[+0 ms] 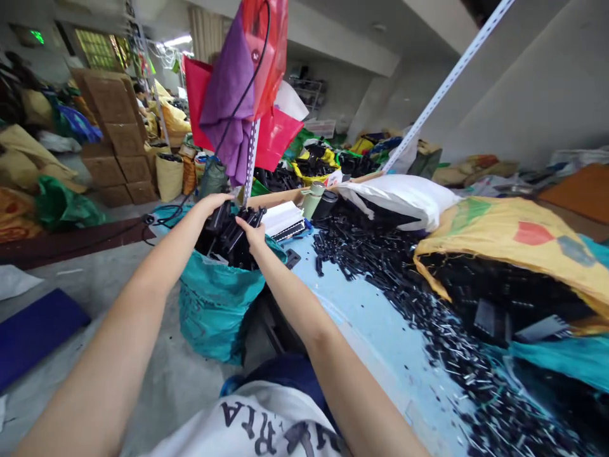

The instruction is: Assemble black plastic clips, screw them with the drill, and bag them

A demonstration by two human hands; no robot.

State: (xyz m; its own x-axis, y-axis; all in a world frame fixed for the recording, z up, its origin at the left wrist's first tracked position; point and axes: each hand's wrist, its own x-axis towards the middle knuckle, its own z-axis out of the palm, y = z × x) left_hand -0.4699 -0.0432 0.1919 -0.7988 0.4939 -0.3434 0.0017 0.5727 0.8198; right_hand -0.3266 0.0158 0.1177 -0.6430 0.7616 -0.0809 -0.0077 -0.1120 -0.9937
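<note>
A teal woven sack stands in front of me, its mouth full of black plastic parts. Over its far left rim, my left hand is closed on a dark block-like part at the top of the pile; most of its fingers are hidden. My right hand grips another long black plastic part, thumb on top and the other fingers out of sight. Both parts are at the sack's opening, close together. Their exact kind is too small to make out.
A light blue worktable on the right bears a heap of small black pieces. A yellow sack and a white sack lie there. A green bottle stands by the metal post. Cartons are stacked at the left.
</note>
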